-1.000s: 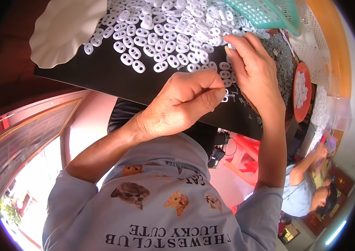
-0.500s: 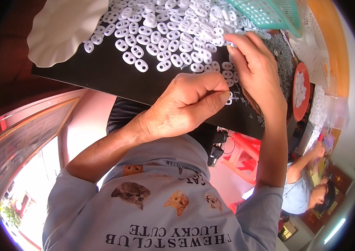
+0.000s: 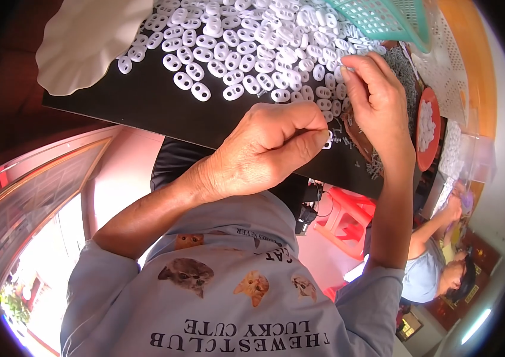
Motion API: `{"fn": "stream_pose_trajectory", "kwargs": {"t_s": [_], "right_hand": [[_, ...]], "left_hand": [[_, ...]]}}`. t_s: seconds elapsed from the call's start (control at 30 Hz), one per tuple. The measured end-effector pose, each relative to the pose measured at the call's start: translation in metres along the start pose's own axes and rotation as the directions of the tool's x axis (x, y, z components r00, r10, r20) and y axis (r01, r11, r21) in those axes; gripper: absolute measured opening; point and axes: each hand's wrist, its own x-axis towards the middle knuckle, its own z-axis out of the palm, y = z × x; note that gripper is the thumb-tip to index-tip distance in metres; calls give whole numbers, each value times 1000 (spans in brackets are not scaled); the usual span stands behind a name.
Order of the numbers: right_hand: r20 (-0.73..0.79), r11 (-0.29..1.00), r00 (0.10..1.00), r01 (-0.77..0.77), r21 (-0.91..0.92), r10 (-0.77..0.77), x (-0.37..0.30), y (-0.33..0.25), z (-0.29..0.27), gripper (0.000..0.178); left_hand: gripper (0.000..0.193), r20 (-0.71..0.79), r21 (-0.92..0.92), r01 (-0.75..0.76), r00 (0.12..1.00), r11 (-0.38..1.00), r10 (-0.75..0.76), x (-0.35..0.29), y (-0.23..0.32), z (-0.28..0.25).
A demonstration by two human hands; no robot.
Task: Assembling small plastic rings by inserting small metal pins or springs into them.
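Sorting small white plastic pcs (image 3: 246, 53) on a black board (image 3: 145, 107): an onlooker's view of one moment. L hand (image 3: 258, 152) sits at the near edge of the board, thumb and forefinger pressed together on what looks like one small pc near the thumb tip; the pc itself is mostly hidden, so the hold can't be confirmed. R hand (image 3: 377, 95) lies at the right of the heap, fingers (image 3: 353, 74) curled onto the two-holed ovals there; whether it pinches one can't be told. Heap covers the far part of the board. White scalloped dish (image 3: 86, 41) far left, teal basket (image 3: 383, 18) far right, red dish (image 3: 428, 128) w/ white bits right. Another person (image 3: 436, 268) works lower right. Step, judged: picking or fitting single pcs near the right edge. Next move calls for a fine fingertip pinch.
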Motion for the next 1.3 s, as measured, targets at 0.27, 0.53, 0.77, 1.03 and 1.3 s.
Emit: {"fn": "stream_pose_trajectory", "kwargs": {"t_s": [0.27,0.53,0.77,1.03,1.3], "right_hand": [[6,999,999,-34,2,34,6,0,11,14],[35,1000,999,-17,-14,17,0,-2,7,14],[-8,1000,1000,-12,11,12,5,-5,11,15],[104,999,994,32,-42,-28,10,-11,15,15],[57,995,993,101,17,-102,0,-9,18,16]], "left_hand": [[12,-27,3,-25,999,1000,25,0,-5,2],[12,-8,-21,-17,1000,1000,16,0,-5,0],[12,-16,-3,-44,999,999,44,1,-5,1],[12,-29,19,-47,998,999,48,0,-5,1],[12,-28,9,-20,999,1000,20,-1,-3,1]]}}
